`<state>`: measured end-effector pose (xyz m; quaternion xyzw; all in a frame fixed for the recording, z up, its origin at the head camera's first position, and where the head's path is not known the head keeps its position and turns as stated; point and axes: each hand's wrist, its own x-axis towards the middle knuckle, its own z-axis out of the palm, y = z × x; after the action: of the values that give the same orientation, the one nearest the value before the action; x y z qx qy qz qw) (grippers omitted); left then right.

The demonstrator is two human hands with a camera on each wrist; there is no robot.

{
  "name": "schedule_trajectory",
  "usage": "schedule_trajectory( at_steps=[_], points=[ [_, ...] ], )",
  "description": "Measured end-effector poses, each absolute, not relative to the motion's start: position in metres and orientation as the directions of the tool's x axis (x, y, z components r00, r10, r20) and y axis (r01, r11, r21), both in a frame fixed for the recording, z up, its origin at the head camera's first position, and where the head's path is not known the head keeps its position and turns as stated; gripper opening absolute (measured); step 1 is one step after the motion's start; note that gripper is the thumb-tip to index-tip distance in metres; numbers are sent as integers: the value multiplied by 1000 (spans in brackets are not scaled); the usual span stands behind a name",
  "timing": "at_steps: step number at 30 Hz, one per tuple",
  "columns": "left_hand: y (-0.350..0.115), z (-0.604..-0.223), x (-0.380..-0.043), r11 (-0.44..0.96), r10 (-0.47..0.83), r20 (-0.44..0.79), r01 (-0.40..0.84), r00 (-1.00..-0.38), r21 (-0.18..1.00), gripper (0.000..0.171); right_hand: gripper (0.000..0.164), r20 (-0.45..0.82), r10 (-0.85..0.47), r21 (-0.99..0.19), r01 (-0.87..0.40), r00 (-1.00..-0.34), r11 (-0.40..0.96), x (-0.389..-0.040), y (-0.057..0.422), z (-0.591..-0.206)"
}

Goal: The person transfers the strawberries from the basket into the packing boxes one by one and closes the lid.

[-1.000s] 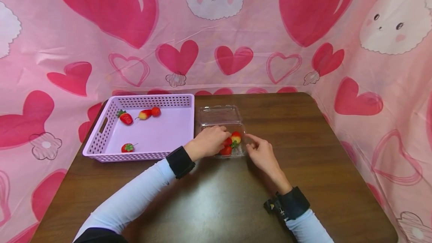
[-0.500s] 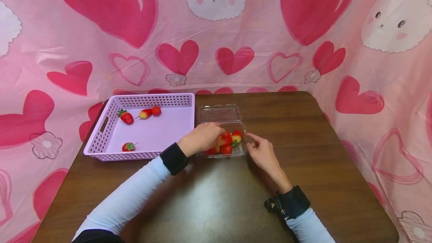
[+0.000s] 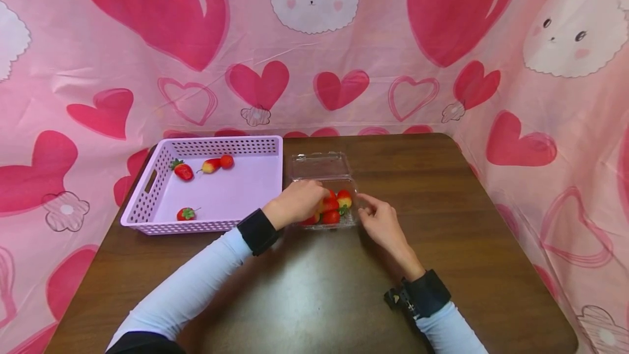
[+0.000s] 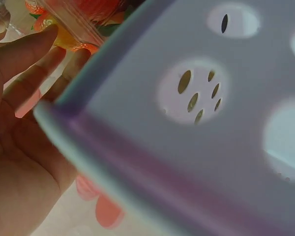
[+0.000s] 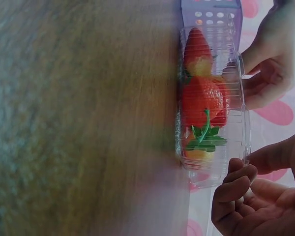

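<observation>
The left hand (image 3: 301, 201) sits among strawberries (image 3: 331, 217) in the clear tub (image 5: 234, 140), gripping or not I can't tell; the right hand (image 3: 385, 224) pinches the tub's edge, probably the safest hold on something so light and flimsy-looking.

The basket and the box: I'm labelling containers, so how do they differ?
The basket is purple with holes in its walls; the box is see-through. The basket is much larger than the box. The box has an attached lid, folded open; the basket shows none. Both hold strawberries.
</observation>
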<state>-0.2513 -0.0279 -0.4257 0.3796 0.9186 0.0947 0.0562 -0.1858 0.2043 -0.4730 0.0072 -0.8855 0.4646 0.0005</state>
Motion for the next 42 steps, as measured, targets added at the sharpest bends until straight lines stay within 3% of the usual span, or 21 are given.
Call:
schedule_trajectory(
  at_steps=[12, 22, 42],
  points=[
    [-28, -431, -252, 699, 704, -25, 686, -710, 203, 10, 41, 1, -12, -821, -8, -1000, 571, -185, 204, -475],
    [-31, -425, -251, 710, 694, -30, 676, -720, 197, 17, 41, 4, -11, -823, -10, -1000, 568, -185, 203, -475],
    [-45, -415, -247, 692, 707, 19, 697, -707, 189, 16, 41, 9, -24, -830, -21, -1000, 557, -186, 204, -473]
  ],
)
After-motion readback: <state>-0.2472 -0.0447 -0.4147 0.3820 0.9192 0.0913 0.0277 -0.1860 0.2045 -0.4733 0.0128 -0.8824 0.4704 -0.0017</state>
